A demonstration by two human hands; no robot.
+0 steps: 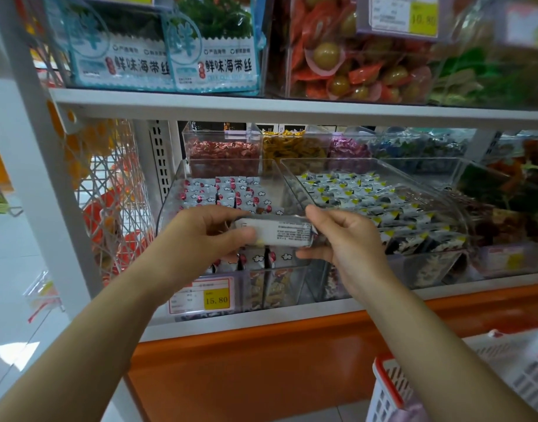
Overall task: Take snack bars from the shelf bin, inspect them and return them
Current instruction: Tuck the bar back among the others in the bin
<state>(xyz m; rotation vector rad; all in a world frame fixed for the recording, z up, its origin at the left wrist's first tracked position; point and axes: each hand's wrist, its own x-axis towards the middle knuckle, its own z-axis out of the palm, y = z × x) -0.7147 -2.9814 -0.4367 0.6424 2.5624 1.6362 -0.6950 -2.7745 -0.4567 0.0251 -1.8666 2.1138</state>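
The white shelf unit point(292, 109) fills the view, with bagged seaweed strips and loose sweets in the tier at 12 o'clock. On the lower tier are two clear shelf bins. The left bin point(175, 190) holds red-and-white bars printed with clouds, and the right bin point(441, 190), at 2 o'clock from centre, holds yellow-and-black ones. A white basket point(444, 376) with an orange rim stands at 5 o'clock, low and well apart from the bins.

The left hand point(200, 236) pinches one end of a snack bar point(280, 233) between thumb and curled fingers, and the right hand point(347, 239) pinches the other end. The bar lies level at the centre, printed back towards the camera, over the front of the left bin and close to where the two bins meet. This looks like the inspection step.

The main risk is putting it back in the wrong bin. With the back facing out, its flavour is hard to tell, and both bins are equally close. A loose end-pinch could also let the slick wrapper slip and fall past the yellow price tag point(216, 300) at 7 o'clock.
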